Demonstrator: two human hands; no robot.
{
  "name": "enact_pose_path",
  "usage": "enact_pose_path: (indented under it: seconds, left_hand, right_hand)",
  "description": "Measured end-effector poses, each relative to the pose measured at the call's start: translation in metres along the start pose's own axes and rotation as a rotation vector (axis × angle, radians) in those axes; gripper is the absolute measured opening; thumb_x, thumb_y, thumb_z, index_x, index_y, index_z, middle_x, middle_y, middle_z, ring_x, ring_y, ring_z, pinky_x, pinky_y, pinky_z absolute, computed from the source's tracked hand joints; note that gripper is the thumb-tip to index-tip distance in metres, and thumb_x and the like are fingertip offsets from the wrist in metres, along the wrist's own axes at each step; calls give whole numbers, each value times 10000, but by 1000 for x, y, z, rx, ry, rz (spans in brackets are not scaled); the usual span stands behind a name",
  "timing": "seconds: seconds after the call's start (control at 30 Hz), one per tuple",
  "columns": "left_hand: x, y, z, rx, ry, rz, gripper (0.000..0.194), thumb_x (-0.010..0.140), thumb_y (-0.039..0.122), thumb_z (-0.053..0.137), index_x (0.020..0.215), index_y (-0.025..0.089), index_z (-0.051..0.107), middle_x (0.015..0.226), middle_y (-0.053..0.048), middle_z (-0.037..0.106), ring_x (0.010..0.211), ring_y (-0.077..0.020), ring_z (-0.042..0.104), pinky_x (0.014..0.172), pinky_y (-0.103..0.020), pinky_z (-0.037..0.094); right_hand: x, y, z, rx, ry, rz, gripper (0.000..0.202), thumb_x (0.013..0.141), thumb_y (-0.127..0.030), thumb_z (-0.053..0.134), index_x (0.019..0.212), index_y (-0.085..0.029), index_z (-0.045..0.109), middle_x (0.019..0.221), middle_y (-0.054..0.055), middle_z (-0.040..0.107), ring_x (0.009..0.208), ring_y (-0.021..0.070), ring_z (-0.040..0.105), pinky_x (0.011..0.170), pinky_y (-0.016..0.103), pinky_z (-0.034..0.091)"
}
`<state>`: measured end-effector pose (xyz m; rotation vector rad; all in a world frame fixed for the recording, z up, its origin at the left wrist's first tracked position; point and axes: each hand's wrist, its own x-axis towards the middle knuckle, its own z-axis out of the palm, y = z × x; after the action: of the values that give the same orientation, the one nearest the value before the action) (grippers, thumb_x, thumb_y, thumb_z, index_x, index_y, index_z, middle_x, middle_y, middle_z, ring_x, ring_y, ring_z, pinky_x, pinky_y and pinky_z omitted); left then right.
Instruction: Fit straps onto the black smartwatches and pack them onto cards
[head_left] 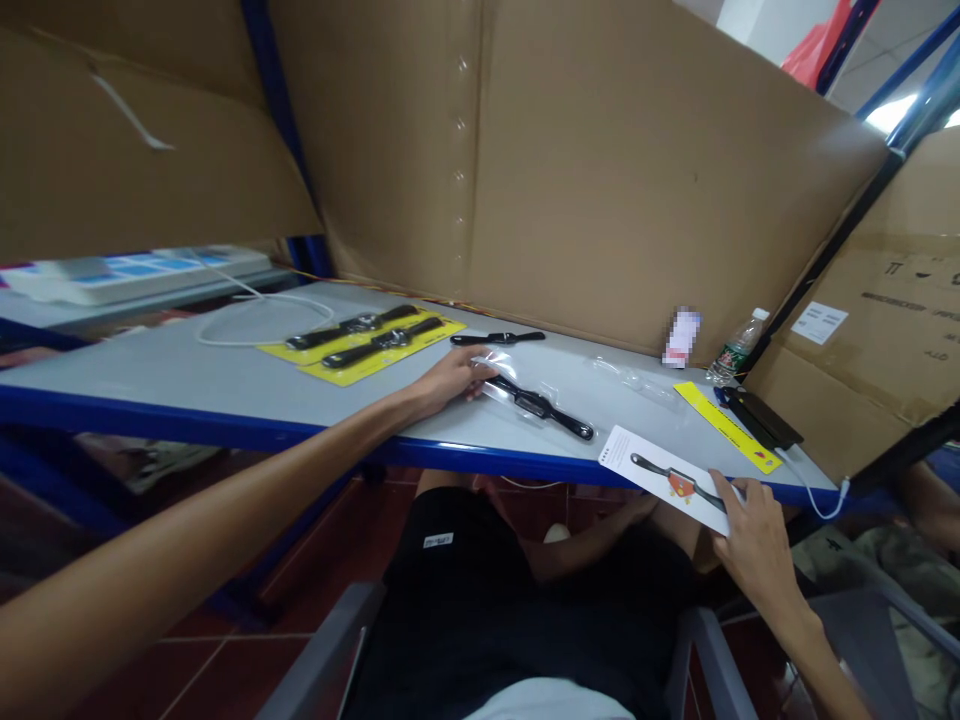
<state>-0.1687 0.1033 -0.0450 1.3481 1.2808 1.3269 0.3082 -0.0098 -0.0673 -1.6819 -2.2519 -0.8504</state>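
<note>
My left hand (454, 380) is closed on the edge of a clear plastic blister shell (555, 388) near the front of the table. Inside or under that shell lies a black spokeshave (534, 403); which of the two I cannot tell. In my right hand (757, 530) is a white printed backing card (664, 478), tilted over the table's front edge and showing a picture of the same tool. A second black spokeshave (498, 339) lies behind my left hand. To the left, yellow cards (330, 372) carry two more packed spokeshaves (382, 343).
On the grey table (187, 385) another clear shell (634, 380) lies towards the right. Beyond it are a yellow card (727, 428), a dark flat object (761, 418), a water bottle (739, 350) and a blurred item (681, 338). Cardboard walls (600, 180) enclose the back.
</note>
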Motion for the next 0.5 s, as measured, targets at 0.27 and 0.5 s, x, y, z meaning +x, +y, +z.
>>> enact_pose_path:
  seconds: [0.27,0.5]
  left_hand:
    - [1,-1,-1,16,-5,10,255,788,201,713,1023,143,632,532,59,494,444,-93,441,418,-189,312]
    - [3,-2,-1,26,-6,-3,209,810,183,685,1011,161,633,501,57,480,441,-103,445,422,-189,312]
  right_hand:
    - [22,19,15,128,-70,-92,610,776,-56,580,1379,-149,573,1105,140,555,1044,293,523,923,405,451]
    - [37,28,17,167,-123,-127,672,725,-2,557,1381,-144,584,1117,142,562,1045,284,530,962,411,450]
